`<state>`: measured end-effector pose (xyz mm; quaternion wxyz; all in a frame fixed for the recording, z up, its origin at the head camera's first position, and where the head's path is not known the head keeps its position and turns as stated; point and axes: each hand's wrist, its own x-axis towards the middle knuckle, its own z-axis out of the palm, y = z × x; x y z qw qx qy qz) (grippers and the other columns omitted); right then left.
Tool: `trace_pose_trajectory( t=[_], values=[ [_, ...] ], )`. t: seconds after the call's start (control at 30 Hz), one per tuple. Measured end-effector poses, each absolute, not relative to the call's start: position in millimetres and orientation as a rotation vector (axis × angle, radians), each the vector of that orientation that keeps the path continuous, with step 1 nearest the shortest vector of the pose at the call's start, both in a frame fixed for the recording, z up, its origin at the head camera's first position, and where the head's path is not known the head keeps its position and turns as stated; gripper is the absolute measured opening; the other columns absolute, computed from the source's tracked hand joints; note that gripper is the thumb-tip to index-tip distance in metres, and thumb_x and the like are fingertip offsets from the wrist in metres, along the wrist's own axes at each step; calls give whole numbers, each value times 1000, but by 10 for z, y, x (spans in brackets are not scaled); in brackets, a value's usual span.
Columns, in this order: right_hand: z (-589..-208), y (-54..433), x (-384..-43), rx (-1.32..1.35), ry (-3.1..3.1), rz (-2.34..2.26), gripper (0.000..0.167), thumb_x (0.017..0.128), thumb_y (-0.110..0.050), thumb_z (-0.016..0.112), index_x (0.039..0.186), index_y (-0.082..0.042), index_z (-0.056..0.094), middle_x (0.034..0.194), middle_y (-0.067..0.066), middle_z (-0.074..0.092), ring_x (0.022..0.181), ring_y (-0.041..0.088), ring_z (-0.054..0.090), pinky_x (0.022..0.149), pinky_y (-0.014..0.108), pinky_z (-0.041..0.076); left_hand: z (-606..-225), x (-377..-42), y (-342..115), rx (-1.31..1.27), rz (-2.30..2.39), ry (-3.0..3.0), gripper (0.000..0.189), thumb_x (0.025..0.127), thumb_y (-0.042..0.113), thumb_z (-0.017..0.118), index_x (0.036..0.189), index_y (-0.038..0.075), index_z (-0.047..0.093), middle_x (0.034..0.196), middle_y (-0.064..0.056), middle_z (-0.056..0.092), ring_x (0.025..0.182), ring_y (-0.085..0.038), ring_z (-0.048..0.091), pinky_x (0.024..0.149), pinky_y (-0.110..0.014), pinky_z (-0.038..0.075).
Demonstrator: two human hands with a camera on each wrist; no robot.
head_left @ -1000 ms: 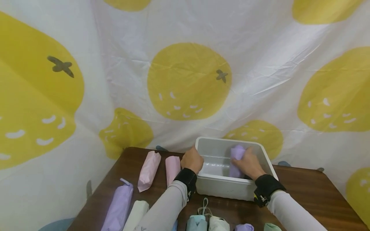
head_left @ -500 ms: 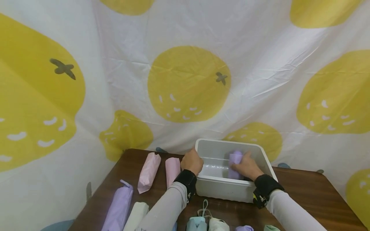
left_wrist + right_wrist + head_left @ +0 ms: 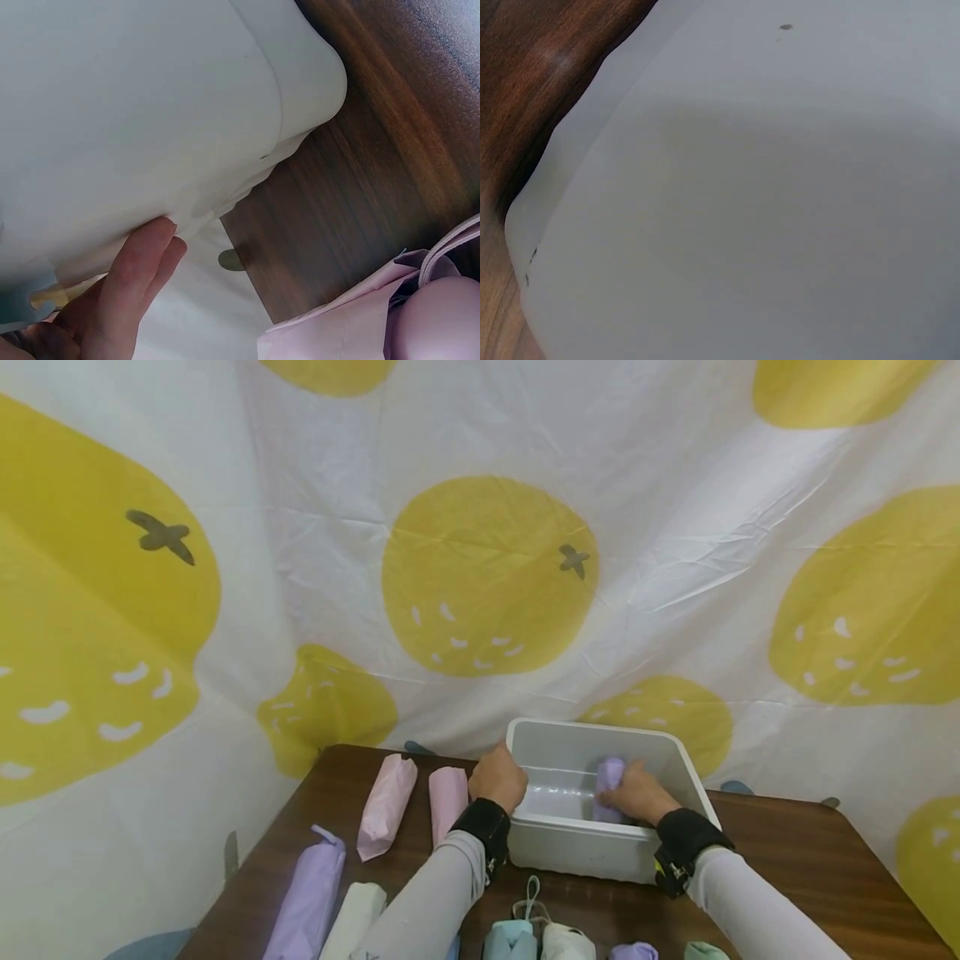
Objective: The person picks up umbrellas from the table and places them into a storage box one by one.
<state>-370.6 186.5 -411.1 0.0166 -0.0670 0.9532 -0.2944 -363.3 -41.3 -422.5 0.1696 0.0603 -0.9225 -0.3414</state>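
Note:
A white plastic bin (image 3: pixel 581 852) stands on the table; its outer wall fills most of both wrist views. My left hand (image 3: pixel 498 778) grips its left rim, and in the left wrist view the fingers (image 3: pixel 135 274) lie along the outside wall. Inside the bin, towards the right, a folded purple umbrella (image 3: pixel 609 774) is held by my right hand (image 3: pixel 637 792), which reaches over the front rim. The lower part of that umbrella is partly hidden by the hand and the bin's front wall. The right wrist view does not show the right hand.
Two pink folded umbrellas (image 3: pixel 387 806) lie left of the bin, one close by my left hand. A purple umbrella (image 3: pixel 307 893) and a white one (image 3: pixel 356 917) lie nearer. Along the front edge are light blue (image 3: pixel 510 939), cream (image 3: pixel 567 942), purple (image 3: pixel 633 952) and green (image 3: pixel 705 951) ones.
My right hand and the purple umbrella have sunk slightly lower in the bin, and less of the umbrella shows above the hand. The left hand keeps its grip on the rim.

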Motion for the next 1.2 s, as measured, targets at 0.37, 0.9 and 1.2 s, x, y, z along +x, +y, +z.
trace_pose_trajectory(
  t=[0.37, 0.9, 1.2],
  values=[
    [-4144, 1866, -3744, -210, 2938, -873, 69, 89, -17, 76, 120, 28, 35, 102, 37, 58, 99, 49, 64, 86, 54, 54, -4228, -3634, -415, 169, -990, -2613, 10, 92, 4, 67, 101, 6, 70, 88, -15, 73, 80, -36, 72, 64, -51, 56],
    [-4767, 2190, -4348, -232, 2931, -694, 47, 74, -18, 71, 103, 11, 48, 93, 20, 55, 81, 36, 59, 73, 46, 52, -4196, -3621, -408, 187, -977, -2634, 10, 93, 6, 68, 103, 5, 71, 91, -15, 74, 84, -36, 72, 67, -51, 56],
    [-5106, 2354, -4644, -395, 2933, -755, 22, 70, -12, 71, 58, -16, 53, 62, 2, 57, 55, 23, 56, 51, 35, 44, -4203, -3618, -408, 175, -979, -2628, 10, 93, 5, 67, 103, 5, 71, 92, -15, 75, 84, -36, 73, 68, -51, 57]
  ],
)
